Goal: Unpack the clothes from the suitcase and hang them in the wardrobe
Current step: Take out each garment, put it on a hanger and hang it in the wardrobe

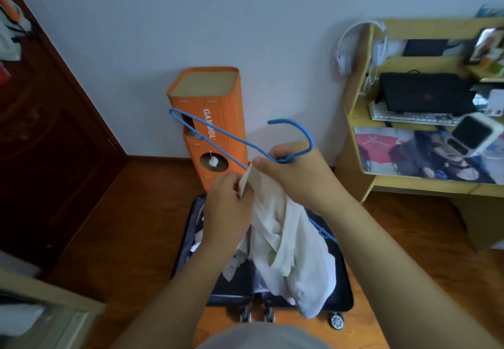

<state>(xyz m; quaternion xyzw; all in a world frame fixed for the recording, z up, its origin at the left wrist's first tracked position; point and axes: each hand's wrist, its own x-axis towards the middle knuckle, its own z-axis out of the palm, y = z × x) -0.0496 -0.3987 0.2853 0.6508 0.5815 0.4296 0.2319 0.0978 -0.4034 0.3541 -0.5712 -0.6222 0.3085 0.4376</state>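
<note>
Task mid-way. Right hand (294,174) grips neck of blue wire hanger (226,135); left hand (227,206) pinches edge of white cloth garment (286,242), threading it on above open dark suitcase (344,287). More clothes remain inside; wardrobe hanging not yet done.

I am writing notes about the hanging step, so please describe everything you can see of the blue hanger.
The blue hanger looks like thin coated wire with a curved hook. It is tilted: one shoulder end points up-left in front of the orange box, the other runs down-right behind the white garment, above the open suitcase. The right hand holds it at the hook's base; the left hand pinches the garment's edge.
</note>
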